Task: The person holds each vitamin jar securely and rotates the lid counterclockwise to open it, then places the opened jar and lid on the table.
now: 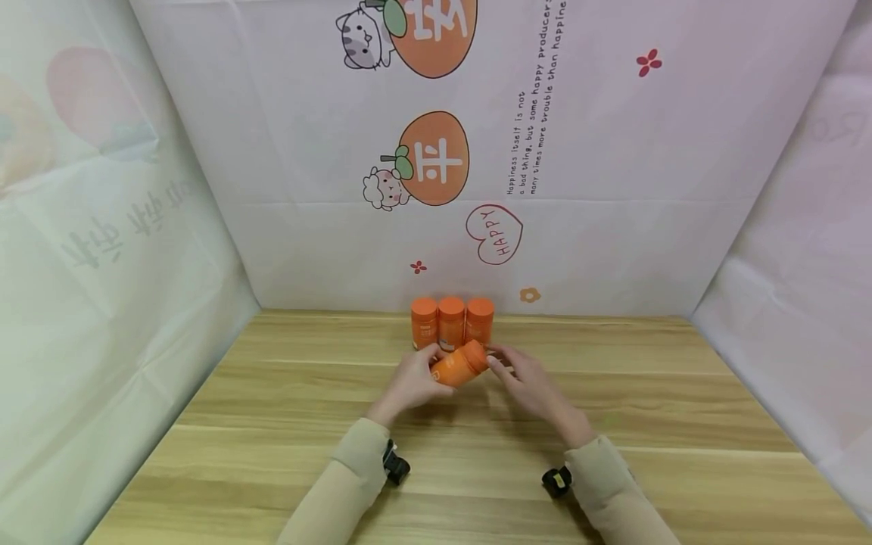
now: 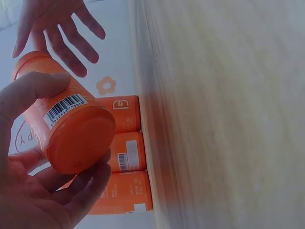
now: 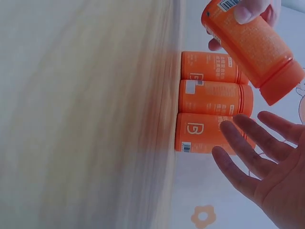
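left hand (image 1: 417, 377): gripping an orange bottle around its body, thumb on one side, fingers curling around the other
held bottle (image 1: 456, 368): tilting above the table (image 1: 286, 439), in front of the row, its cap (image 1: 476, 353) pointing toward the right hand
right hand (image 1: 534, 384): holding nothing, its fingers spreading open just beside the cap
row of three orange bottles (image 3: 209, 98): standing upright on the table, side by side, close to the printed wall sheet (image 1: 586, 250)
sleeves (image 1: 361, 458): covering both forearms, beige
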A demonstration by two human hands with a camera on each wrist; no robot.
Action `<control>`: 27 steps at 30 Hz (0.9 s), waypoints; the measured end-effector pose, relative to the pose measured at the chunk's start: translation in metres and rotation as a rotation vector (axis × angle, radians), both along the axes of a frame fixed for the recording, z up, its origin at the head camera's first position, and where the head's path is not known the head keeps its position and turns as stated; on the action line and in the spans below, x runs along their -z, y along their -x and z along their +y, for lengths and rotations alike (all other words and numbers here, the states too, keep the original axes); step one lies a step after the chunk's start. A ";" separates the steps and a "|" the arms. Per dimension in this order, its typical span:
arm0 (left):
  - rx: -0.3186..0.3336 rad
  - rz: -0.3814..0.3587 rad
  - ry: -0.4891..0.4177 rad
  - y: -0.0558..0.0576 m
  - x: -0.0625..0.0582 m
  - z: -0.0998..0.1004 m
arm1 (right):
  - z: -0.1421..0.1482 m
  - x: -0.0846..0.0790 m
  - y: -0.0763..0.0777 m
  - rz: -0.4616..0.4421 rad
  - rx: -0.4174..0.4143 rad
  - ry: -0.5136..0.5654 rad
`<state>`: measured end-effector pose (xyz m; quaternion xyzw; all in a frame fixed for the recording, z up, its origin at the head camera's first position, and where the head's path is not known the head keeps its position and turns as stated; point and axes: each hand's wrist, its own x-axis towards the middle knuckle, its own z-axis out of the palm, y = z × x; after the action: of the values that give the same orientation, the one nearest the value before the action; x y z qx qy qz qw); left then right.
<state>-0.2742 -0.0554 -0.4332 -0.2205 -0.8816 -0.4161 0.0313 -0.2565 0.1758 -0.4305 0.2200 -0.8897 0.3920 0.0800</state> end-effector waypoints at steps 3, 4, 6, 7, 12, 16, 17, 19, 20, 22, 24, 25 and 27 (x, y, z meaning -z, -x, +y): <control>0.001 0.005 0.007 0.000 0.000 0.002 | -0.003 -0.001 -0.001 -0.007 0.010 0.002; 0.000 0.010 0.017 -0.001 0.000 0.002 | -0.004 -0.001 -0.001 -0.010 0.013 0.001; -0.001 0.023 0.039 -0.002 0.000 0.003 | -0.005 -0.002 -0.001 -0.016 0.012 0.004; -0.001 0.028 0.049 -0.002 -0.001 0.003 | -0.006 -0.003 -0.002 -0.018 0.012 0.004; 0.005 0.045 0.077 -0.006 -0.004 0.004 | -0.010 -0.002 -0.002 -0.003 0.009 0.012; -0.006 0.045 0.099 -0.009 -0.005 0.005 | -0.011 -0.001 -0.003 0.002 0.003 0.016; -0.008 0.045 0.105 -0.010 -0.006 0.005 | -0.012 -0.001 -0.003 0.003 0.001 0.016; -0.009 0.049 0.113 -0.012 -0.007 0.005 | -0.012 -0.001 -0.003 0.008 -0.002 0.014; -0.007 0.053 0.113 -0.013 -0.008 0.005 | -0.013 -0.002 -0.003 0.009 0.000 0.015; -0.003 0.062 0.121 -0.014 -0.009 0.005 | -0.013 -0.002 -0.004 0.015 -0.002 0.014; 0.000 0.073 0.132 -0.014 -0.009 0.005 | -0.013 -0.003 -0.005 0.024 -0.004 0.010; 0.000 0.076 0.137 -0.014 -0.009 0.005 | -0.013 -0.003 -0.005 0.028 -0.006 0.009; 0.000 0.086 0.154 -0.014 -0.008 0.005 | -0.014 -0.005 -0.007 0.026 -0.011 0.015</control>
<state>-0.2600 -0.0508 -0.4248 -0.2400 -0.9088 -0.3373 0.0523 -0.2497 0.1622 -0.4258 0.2291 -0.8845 0.3962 0.0909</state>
